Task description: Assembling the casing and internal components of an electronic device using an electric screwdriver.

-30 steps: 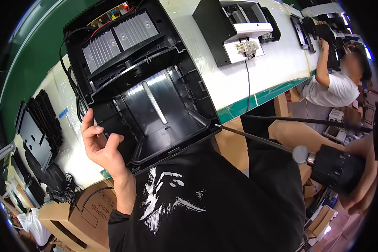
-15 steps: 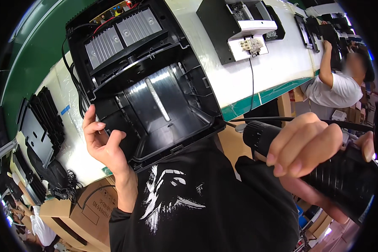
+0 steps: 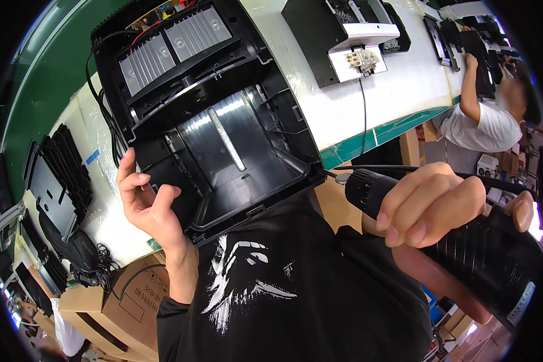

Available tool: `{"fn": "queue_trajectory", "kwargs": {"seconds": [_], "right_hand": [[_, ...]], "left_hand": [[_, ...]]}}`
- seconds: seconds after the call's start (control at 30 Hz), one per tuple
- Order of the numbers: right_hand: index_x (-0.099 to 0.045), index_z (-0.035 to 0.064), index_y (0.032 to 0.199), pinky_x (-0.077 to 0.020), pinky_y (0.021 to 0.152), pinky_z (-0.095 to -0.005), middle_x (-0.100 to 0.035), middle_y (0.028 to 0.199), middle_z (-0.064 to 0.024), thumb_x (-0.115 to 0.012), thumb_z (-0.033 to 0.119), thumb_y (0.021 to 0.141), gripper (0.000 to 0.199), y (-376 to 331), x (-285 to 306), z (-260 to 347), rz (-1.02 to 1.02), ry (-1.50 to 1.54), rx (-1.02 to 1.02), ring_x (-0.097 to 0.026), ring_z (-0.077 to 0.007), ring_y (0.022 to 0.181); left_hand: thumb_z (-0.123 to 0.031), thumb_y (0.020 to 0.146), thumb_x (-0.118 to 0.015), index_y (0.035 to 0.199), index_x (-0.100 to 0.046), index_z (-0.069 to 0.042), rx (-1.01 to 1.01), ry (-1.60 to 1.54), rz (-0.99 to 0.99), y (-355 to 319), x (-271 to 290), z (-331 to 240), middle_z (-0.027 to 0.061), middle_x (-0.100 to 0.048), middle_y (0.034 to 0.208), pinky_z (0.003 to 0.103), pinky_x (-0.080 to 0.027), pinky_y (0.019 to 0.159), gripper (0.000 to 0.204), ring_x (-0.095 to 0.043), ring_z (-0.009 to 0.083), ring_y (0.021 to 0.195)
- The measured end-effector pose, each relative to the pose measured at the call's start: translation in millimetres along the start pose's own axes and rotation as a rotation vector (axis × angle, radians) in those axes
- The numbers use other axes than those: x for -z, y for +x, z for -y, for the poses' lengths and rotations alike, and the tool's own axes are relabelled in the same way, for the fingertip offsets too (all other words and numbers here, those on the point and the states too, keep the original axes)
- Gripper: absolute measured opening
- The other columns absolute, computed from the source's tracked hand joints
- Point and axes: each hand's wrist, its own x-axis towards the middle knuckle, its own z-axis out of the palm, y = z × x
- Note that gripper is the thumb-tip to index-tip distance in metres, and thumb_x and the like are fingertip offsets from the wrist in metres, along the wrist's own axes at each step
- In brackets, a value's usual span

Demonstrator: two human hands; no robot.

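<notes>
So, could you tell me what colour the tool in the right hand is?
Black, clearest in the head view: the power screwdriver in the right hand.

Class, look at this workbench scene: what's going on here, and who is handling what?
A person at a white workbench steadies an open black plastic housing with the left hand at its lower left edge. The right hand grips a black electric screwdriver, held off to the right, not touching the housing. Farther along the bench, another person works on similar black parts.

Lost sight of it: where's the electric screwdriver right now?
Lower right of the head view: the black electric screwdriver is gripped in the right hand, off the white bench, right of the black housing.
</notes>
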Motion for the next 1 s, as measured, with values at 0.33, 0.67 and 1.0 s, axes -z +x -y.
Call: {"fn": "queue_trajectory", "kwargs": {"seconds": [0.33,0.67,1.0], "right_hand": [[-0.047,0.0059,0.097,-0.0530,0.057,-0.0382,-0.060,0.075,-0.0160,-0.051,0.026,0.092,0.021,-20,-2,6,-0.085,-0.049,0.066,-0.060,-0.0282,0.061],[-0.042,0.0096,0.105,-0.0524,0.054,-0.0380,-0.059,0.075,-0.0161,-0.047,0.030,0.094,0.024,-19,-19,-10,-0.169,-0.089,0.142,-0.060,-0.0274,0.059],[-0.055,-0.0053,0.076,-0.0487,0.051,-0.0421,-0.059,0.074,-0.0237,-0.041,0.033,0.085,0.041,-13,-12,10,0.066,0.119,-0.013,-0.057,-0.0359,0.056]], "left_hand": [[0.017,0.052,-0.051,0.082,-0.049,-0.007,0.010,-0.009,-0.004,1,1,-1,0.0161,-0.048,0.128,0.039,-0.024,0.110,0.038,-0.040,0.0281,0.127],[0.017,0.052,-0.051,0.082,-0.048,-0.006,0.011,-0.004,-0.022,0,0,-2,0.0162,-0.048,0.128,0.039,-0.023,0.110,0.039,-0.040,0.0286,0.127],[0.017,0.054,-0.051,0.081,-0.045,-0.007,0.058,-0.094,-0.047,-5,-1,-2,0.0139,-0.048,0.127,0.036,-0.026,0.108,0.037,-0.043,0.0250,0.123]]}}
